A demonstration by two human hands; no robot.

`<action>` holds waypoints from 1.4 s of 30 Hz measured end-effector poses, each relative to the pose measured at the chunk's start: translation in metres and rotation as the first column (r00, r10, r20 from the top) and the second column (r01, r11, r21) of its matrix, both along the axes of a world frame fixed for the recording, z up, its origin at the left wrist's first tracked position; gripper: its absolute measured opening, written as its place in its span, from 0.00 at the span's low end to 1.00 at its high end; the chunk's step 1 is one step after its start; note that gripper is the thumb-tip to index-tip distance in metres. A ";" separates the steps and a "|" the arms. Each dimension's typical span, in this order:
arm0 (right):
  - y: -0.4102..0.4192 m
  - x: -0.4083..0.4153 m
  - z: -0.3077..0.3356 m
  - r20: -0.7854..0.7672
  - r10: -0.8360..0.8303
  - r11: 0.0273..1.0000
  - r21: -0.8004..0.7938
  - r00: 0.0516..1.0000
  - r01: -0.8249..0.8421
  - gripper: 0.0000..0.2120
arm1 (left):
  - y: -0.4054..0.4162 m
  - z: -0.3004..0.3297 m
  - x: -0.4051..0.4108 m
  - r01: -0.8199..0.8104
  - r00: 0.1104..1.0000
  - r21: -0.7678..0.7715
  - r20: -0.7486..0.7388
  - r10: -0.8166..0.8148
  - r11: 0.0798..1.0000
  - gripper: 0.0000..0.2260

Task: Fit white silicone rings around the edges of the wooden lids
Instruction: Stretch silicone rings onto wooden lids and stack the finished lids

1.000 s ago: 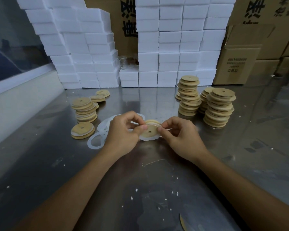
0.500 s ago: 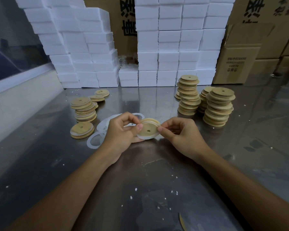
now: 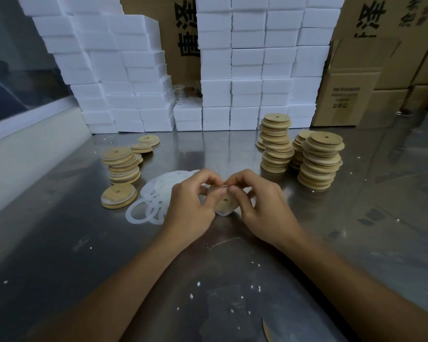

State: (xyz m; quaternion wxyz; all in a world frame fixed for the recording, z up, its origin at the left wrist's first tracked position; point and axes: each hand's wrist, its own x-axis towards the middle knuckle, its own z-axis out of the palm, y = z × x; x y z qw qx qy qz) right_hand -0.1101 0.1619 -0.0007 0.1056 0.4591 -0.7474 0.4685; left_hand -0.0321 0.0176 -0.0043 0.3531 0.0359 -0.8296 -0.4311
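Gripping one wooden lid [image 3: 224,201] between them, the left hand [image 3: 190,206] and the right hand [image 3: 262,206] meet just above the steel bench [image 3: 84,243], near its middle. The fingers of both hands are curled round the lid's rim, the fingertips nearly touching at its top edge, and both thumbs press on its near face on either side of the small centre hole. A white silicone ring [image 3: 223,213] hugs the lid's lower edge, showing as a pale band below the wood; how far round it sits cannot be told, since the fingers hide the upper rim.

Just left of the left hand lies a loose heap of silicone rings [image 3: 153,201], overlapping flat on the bench. Further left, a single lid with a white band [image 3: 118,195] lies flat, and behind it stands a short stack of lids [image 3: 122,165], with a few more lids [image 3: 143,144] lying behind that. To the right, well apart from the hands, stand three taller stacks of bare lids [image 3: 319,164].

Along the back of the bench, white foam boxes [image 3: 257,70] are piled in rows, with brown cardboard cartons [image 3: 349,95] at the right. White crumbs [image 3: 198,284] speckle the near part of the bench.
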 end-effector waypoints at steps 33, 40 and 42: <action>0.004 -0.005 -0.003 0.100 -0.053 0.996 -0.069 0.994 0.060 0.01 | 0.006 0.000 0.000 0.070 0.995 0.323 0.045 -0.089 0.944 0.11; 0.001 0.000 -0.002 0.087 -0.066 0.997 -0.029 0.994 0.068 0.03 | 0.005 -0.003 -0.004 0.074 0.997 0.303 0.014 -0.082 0.950 0.10; 0.001 -0.001 -0.002 0.103 -0.085 0.996 0.009 0.991 0.085 0.04 | 0.004 -0.003 -0.004 0.055 0.998 0.248 0.023 -0.063 0.967 0.05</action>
